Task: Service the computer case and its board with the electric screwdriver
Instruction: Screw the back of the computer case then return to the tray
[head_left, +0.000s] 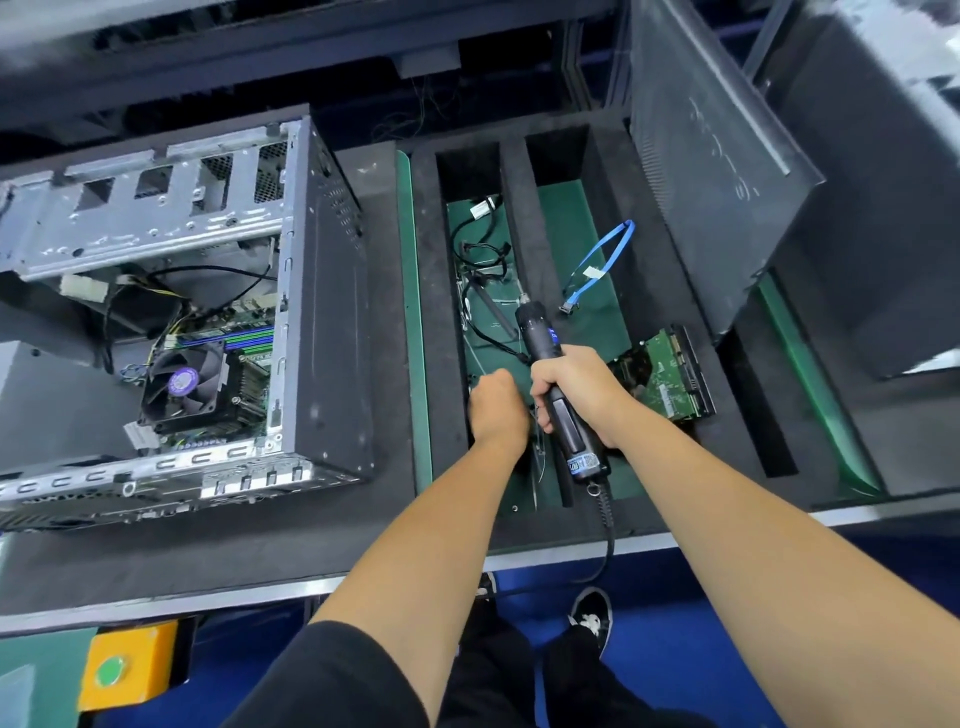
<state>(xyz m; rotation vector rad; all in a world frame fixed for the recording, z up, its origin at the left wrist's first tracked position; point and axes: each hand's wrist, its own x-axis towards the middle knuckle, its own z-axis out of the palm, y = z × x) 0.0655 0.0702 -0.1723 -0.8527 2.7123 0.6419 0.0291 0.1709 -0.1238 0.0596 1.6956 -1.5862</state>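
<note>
The electric screwdriver (556, 384) is gripped in the right hand (576, 389), whose fingers are curled round the black barrel; the bit is pointed away and down into the foam tray (431, 291), and its coiled cord (605, 525) is seen trailing over the near edge of the tabletop (218, 551). The left hand (496, 402) is lowered into the tray just left of the screwdriver, knuckles up and fingers turned under; whether anything is pinched by it cannot be told.

The computer case (171, 322) is laid open on the left of the tabletop, well apart from both hands. Its board (244, 343) is seen inside, with a black cooling fan (182, 384) mounted on it and loose wires above the fan.

In the tray's left compartment a tangle of black cables (478, 254) is laid on the green mat. In the right compartment a blue data cable (602, 254) is placed far from the hands, and a hard drive (670, 374) is set with its green circuit side up, just right of the right hand. A dark side panel (711, 156) is leaned upright at the far right. A yellow box with a green button (124, 665) is fixed below the near left edge
</note>
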